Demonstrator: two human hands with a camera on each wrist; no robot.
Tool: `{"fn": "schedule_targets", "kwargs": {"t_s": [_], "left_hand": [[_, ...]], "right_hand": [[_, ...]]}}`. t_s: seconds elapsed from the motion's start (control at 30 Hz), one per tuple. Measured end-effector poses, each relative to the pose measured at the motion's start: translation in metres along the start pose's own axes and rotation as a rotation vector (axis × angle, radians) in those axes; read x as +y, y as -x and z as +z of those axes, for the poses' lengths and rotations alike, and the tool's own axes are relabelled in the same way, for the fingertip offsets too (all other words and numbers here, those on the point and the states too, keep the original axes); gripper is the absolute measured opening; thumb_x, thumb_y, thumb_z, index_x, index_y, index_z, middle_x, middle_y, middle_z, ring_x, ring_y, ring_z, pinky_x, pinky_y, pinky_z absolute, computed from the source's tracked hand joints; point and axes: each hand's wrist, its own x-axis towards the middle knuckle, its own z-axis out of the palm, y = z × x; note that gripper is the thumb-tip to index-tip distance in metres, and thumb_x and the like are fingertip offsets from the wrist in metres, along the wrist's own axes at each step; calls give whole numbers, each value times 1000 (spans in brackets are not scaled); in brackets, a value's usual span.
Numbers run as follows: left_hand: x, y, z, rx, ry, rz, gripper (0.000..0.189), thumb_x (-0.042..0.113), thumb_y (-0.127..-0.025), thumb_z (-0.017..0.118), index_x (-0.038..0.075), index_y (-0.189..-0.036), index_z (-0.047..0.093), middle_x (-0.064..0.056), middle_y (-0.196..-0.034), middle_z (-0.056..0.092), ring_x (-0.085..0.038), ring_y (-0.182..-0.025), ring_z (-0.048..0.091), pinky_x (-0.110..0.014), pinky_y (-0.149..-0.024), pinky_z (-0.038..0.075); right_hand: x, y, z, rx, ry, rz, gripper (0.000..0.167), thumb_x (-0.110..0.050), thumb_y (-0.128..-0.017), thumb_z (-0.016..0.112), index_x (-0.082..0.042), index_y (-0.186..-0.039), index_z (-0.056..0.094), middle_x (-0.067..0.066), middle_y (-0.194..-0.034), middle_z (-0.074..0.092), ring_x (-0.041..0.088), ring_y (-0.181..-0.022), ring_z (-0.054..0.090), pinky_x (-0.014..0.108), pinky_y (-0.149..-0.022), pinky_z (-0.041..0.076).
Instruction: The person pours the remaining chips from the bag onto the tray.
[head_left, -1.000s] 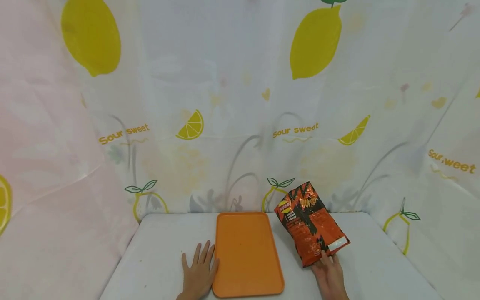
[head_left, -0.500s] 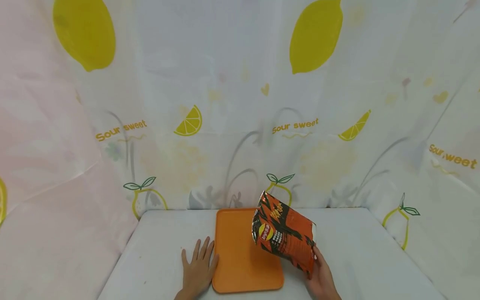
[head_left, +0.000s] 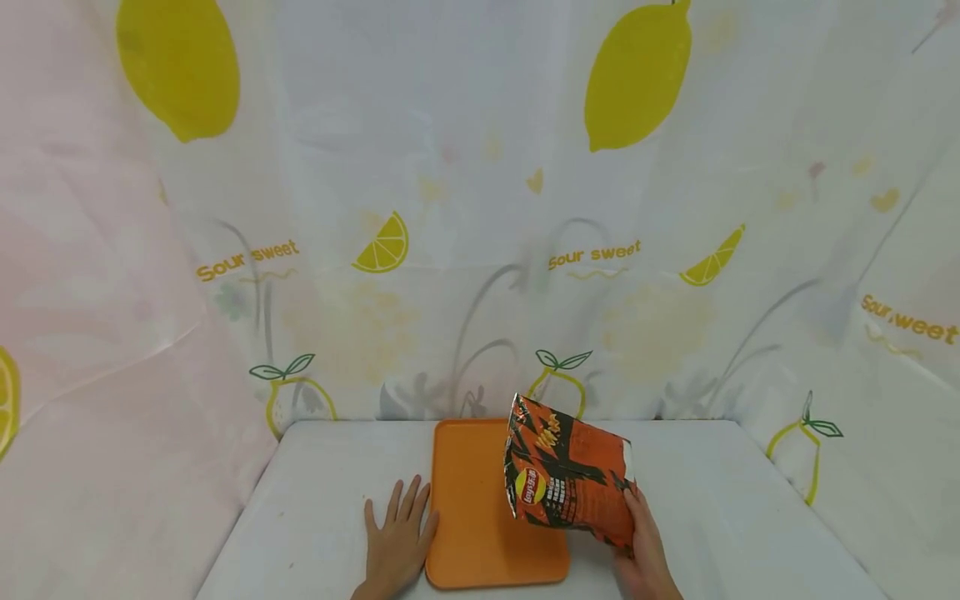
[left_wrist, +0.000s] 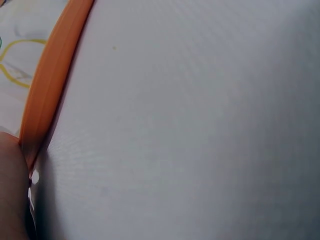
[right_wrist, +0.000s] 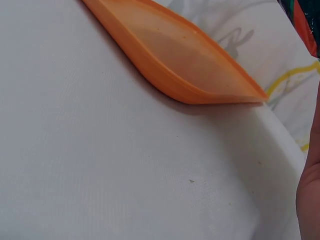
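We see Lay's bag (head_left: 581,467) swung left vs a second ago, now partly over orange tray (head_left: 468,525) | right grip (head_left: 643,542) pinches its right end | left grip (head_left: 397,537) spread on table (head_left: 315,500) | we judge: bag at tray, not yet down

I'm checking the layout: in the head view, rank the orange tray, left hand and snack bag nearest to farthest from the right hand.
1. Snack bag: gripped in the right hand.
2. Orange tray: to that hand's left.
3. Left hand: farther left, at the tray's left edge.
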Motion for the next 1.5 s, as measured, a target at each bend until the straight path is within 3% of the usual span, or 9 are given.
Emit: {"fn": "schedule_targets", "kwargs": {"t_s": [0.07, 0.13, 0.3, 0.47, 0.6, 0.9, 1.1, 1.33, 1.5], "left_hand": [[-1, 1, 3, 27, -1, 9, 58, 49, -106, 46, 13, -152, 51, -6, -164, 45, -36, -154, 35, -75, -122, 7], [-2, 2, 4, 65, 0, 23, 58, 50, -105, 46, 13, -150, 53, -6, -162, 47, -36, -152, 37, -75, -122, 8], [-2, 3, 2, 88, 0, 39, 57, 48, -105, 49, 13, -149, 54, -7, -161, 49, -36, -151, 39, -75, -121, 10], [0, 2, -1, 47, 4, 27, 57, 48, -105, 48, 14, -151, 52, -6, -163, 46, -35, -154, 36, -75, -121, 9], [0, 2, -1, 47, 6, 23, 57, 47, -105, 49, 14, -151, 53, -6, -163, 46, -36, -153, 37, -75, -121, 9], [-1, 0, 0, 73, 1, 32, 56, 47, -105, 47, 14, -150, 53, -6, -162, 47, -35, -153, 37, -74, -121, 10], [-4, 0, 5, 96, -10, 35, 56, 48, -105, 48, 14, -149, 55, -6, -161, 49, -35, -151, 39, -74, -121, 10], [-4, 0, 5, 45, -21, 20, 57, 48, -106, 47, 15, -152, 52, -5, -164, 45, -36, -155, 35, -74, -122, 7], [-3, 0, 1, 24, -12, 14, 57, 47, -106, 47, 14, -152, 51, -6, -165, 44, -36, -155, 34, -74, -123, 7]], "right_hand": [[-1, 1, -1, 12, 73, -20, 90, -70, -94, 53, -41, -164, 4, -27, -139, 49, -7, -111, 49, 19, -91, 51], [-3, 1, -1, 23, 141, -49, 90, -72, -95, 49, -35, -165, 7, -35, -114, 52, -7, -106, 54, 22, -89, 53], [-8, 3, 3, 34, 185, -66, 81, -67, -101, 41, -30, -165, 8, -34, -109, 53, -5, -104, 56, 23, -86, 55], [-12, 4, 6, 38, 141, -51, 49, -49, -109, 38, -39, -154, 24, -34, -104, 60, -5, -100, 59, 23, -85, 55], [-13, 5, 8, 64, 159, -65, 31, -57, -107, 40, -45, -135, 37, -33, -102, 62, -3, -96, 60, 23, -81, 54], [-12, 6, 8, 80, 159, -70, 23, -54, -107, 40, -45, -128, 41, -31, -101, 60, -1, -95, 58, 24, -77, 53], [-15, 8, 8, 69, 217, -103, 39, -68, -99, 43, -46, -131, 40, -31, -108, 56, -4, -100, 56, 19, -81, 54], [-36, 15, 10, -27, 17, -221, 33, -60, -102, 38, -42, -129, 41, -26, -106, 63, -6, -93, 60, 16, -74, 54], [-44, 16, 10, 39, 286, -316, 29, -58, -105, 31, -40, -127, 39, -29, -112, 54, -9, -101, 54, 12, -81, 50]]}}
